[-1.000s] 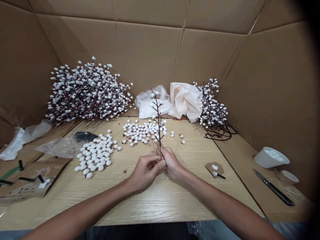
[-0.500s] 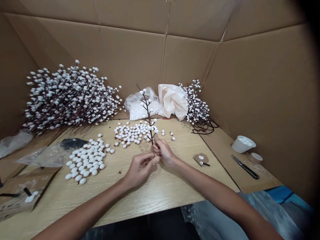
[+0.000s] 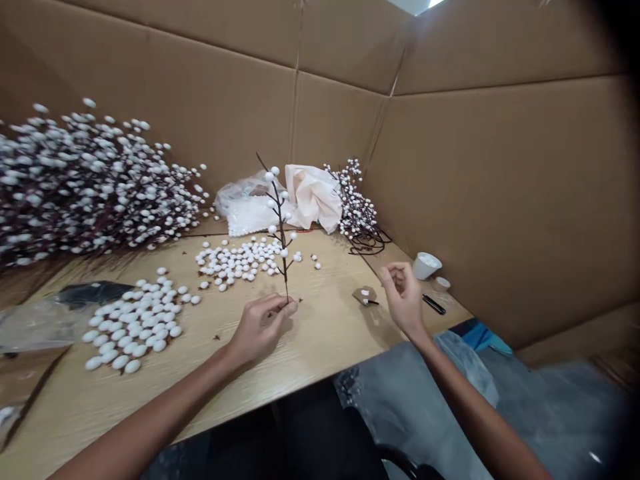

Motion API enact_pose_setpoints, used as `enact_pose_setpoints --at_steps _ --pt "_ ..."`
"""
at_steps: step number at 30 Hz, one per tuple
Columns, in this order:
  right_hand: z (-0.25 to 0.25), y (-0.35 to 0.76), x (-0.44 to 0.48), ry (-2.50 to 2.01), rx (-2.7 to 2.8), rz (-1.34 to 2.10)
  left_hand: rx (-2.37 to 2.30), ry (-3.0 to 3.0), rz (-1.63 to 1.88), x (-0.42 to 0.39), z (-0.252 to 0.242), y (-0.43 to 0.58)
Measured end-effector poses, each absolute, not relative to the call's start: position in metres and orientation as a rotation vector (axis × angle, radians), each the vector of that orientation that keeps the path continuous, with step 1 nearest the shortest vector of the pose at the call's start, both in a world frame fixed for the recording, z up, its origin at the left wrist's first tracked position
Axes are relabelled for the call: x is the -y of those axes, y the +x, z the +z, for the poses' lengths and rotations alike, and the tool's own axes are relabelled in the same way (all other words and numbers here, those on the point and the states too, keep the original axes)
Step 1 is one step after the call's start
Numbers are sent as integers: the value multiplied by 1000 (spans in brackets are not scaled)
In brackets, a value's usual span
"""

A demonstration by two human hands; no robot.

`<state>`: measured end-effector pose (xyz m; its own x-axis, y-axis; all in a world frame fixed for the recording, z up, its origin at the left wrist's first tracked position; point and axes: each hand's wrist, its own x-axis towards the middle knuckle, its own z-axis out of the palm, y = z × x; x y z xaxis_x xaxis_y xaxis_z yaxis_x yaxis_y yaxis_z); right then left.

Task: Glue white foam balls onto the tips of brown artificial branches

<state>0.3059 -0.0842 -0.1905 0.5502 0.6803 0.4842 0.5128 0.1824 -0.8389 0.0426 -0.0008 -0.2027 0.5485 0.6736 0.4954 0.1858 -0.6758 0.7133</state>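
My left hand (image 3: pixel 261 328) is shut around the lower end of a thin brown branch with white foam berries (image 3: pixel 281 227), which stands nearly upright above the table. Several berries sit on its upper twigs. My right hand (image 3: pixel 403 298) is raised apart from the branch, its fingers loosely curled with nothing visible in them. It is nearest to a small cardboard scrap with white dabs (image 3: pixel 365 295). Two piles of loose white foam berries (image 3: pixel 133 322) (image 3: pixel 239 258) lie on the wooden table (image 3: pixel 300 347) to the left of the branch.
A large heap of berry branches (image 3: pixel 90 187) lies at left, and a smaller bunch (image 3: pixel 356 213) at the back. Between them are a plastic bag of berries (image 3: pixel 245 215) and cream wrapping (image 3: pixel 314 197). A white bowl (image 3: pixel 426 265) and a black handle (image 3: pixel 434 304) lie at right. Cardboard walls (image 3: pixel 500 200) surround the table.
My right hand has let go of the branch and moved to the right. My left hand still holds it. The whole scene has shifted left in view as my head turned.
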Motion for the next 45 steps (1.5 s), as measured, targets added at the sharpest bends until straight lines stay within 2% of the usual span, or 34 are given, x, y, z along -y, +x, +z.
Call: enact_pose_setpoints --at_steps 3,8,28,33,38,45 --pt "-207 330 102 -1744 1222 74 -672 2216 1051 -3 -207 43" --pt "-232 345 113 -1915 1410 271 -680 2256 1073 -6 -215 42" --pt "-243 365 93 -1722 1352 460 -690 2275 1014 -5 -216 43" --pt "-224 358 93 -1624 1280 540 -684 2258 1019 -4 -217 44" --pt "-181 315 83 -1301 1190 540 -684 2245 1015 0 -216 44" --pt "-138 239 57 -960 1294 241 -648 2264 1018 2 -217 42"
